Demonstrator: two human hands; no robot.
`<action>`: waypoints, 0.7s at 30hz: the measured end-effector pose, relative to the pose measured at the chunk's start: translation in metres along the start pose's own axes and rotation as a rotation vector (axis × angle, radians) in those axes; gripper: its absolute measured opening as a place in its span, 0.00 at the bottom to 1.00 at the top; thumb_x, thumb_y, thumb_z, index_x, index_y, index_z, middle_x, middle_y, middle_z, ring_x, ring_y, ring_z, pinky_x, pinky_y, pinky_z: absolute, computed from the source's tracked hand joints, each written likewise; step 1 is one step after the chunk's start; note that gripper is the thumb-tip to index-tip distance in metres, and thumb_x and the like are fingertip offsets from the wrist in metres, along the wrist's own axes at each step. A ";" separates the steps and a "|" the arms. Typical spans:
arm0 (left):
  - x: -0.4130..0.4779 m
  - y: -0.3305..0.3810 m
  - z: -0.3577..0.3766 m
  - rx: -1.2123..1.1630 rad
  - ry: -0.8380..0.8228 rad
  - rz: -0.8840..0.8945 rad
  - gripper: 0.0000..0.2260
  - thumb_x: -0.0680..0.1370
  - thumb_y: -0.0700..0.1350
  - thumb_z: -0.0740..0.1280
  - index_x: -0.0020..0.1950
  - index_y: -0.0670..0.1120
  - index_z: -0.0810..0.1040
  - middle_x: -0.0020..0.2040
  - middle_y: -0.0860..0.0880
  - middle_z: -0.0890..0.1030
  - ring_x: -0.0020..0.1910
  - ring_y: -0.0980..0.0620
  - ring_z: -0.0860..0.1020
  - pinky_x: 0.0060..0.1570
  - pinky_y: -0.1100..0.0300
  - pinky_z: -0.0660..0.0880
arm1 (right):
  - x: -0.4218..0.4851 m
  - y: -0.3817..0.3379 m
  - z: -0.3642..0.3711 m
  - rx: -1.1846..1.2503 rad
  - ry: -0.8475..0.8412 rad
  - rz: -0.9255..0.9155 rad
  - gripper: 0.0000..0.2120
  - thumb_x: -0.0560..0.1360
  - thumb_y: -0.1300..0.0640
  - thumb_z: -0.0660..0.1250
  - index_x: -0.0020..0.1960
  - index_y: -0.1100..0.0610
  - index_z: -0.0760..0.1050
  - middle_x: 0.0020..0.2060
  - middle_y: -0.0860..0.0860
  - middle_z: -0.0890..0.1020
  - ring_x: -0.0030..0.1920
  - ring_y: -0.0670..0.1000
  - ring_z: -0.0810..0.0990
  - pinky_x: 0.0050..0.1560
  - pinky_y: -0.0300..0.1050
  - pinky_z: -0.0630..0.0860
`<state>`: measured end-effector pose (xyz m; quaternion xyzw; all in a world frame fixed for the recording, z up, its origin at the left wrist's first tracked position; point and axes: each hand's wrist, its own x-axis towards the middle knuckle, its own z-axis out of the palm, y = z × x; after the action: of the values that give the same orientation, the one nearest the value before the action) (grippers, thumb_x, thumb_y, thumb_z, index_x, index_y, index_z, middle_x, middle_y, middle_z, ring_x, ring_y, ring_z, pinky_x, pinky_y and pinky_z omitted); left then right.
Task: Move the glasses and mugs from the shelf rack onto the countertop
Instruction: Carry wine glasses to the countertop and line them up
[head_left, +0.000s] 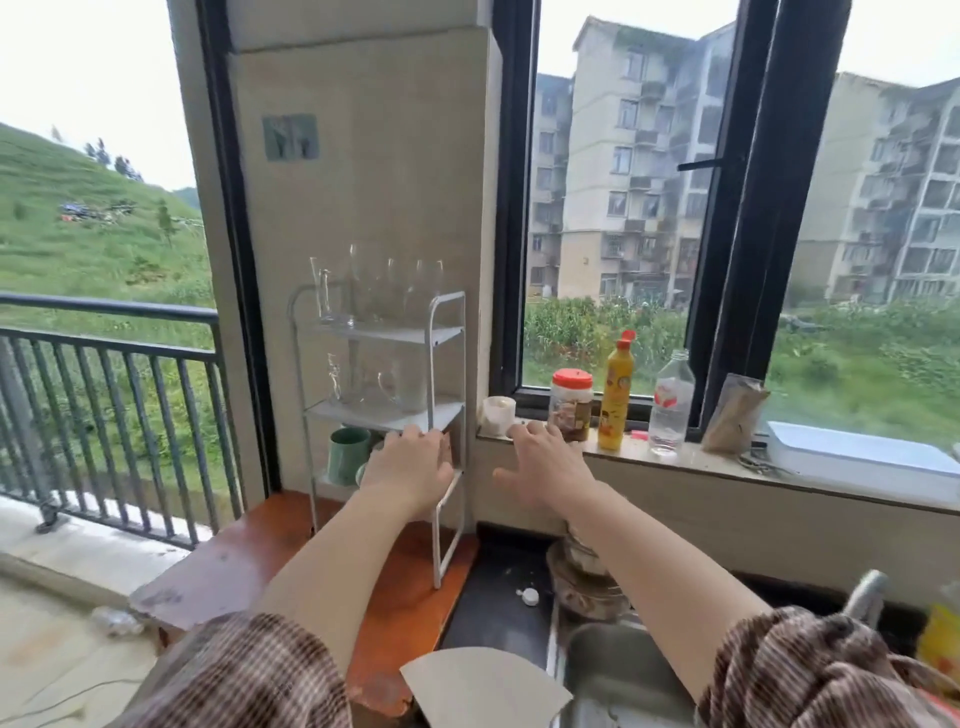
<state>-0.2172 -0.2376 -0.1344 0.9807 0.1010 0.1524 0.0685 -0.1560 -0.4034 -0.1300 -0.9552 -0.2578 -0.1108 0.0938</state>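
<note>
Head view: white shelf rack (447, 332) stands on a reddish countertop (228, 561). Clear glasses (379, 291) on top tier, glass mugs (369, 384) on middle tier, green mug (347, 454) on bottom tier; contents can't be told. Left hand (410, 465) open at the bottom tier, covering part of it. Right hand (545, 465) open, empty, fingers spread, near the sill. Sill holds red-lidded jar (571, 402), yellow bottle (615, 395), clear bottle (671, 402).

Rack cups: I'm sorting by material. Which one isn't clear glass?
The green mug on the bottom shelf, beside the left hand. The cups on the two upper shelves are clear glass.
</note>
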 end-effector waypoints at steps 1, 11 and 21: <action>0.014 -0.011 -0.001 -0.008 0.015 0.005 0.17 0.77 0.50 0.57 0.64 0.46 0.71 0.61 0.43 0.73 0.61 0.41 0.70 0.57 0.46 0.72 | 0.018 -0.005 0.002 0.010 0.007 0.004 0.28 0.76 0.45 0.64 0.71 0.57 0.63 0.68 0.57 0.69 0.68 0.59 0.65 0.63 0.62 0.66; 0.172 -0.116 -0.037 -0.124 0.284 0.195 0.22 0.78 0.48 0.57 0.72 0.46 0.63 0.67 0.43 0.70 0.64 0.43 0.69 0.57 0.49 0.72 | 0.186 -0.076 -0.025 0.214 0.312 0.050 0.28 0.75 0.46 0.66 0.69 0.58 0.65 0.63 0.54 0.73 0.63 0.56 0.71 0.59 0.53 0.72; 0.304 -0.157 -0.057 -0.339 0.294 0.249 0.26 0.78 0.49 0.59 0.75 0.47 0.58 0.71 0.43 0.66 0.69 0.44 0.66 0.65 0.49 0.67 | 0.313 -0.101 -0.045 0.221 0.407 0.096 0.29 0.74 0.47 0.66 0.70 0.58 0.64 0.63 0.53 0.73 0.62 0.55 0.70 0.60 0.55 0.71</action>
<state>0.0207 -0.0125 -0.0201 0.9274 -0.0386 0.3153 0.1973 0.0482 -0.1803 0.0064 -0.9083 -0.1983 -0.2676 0.2531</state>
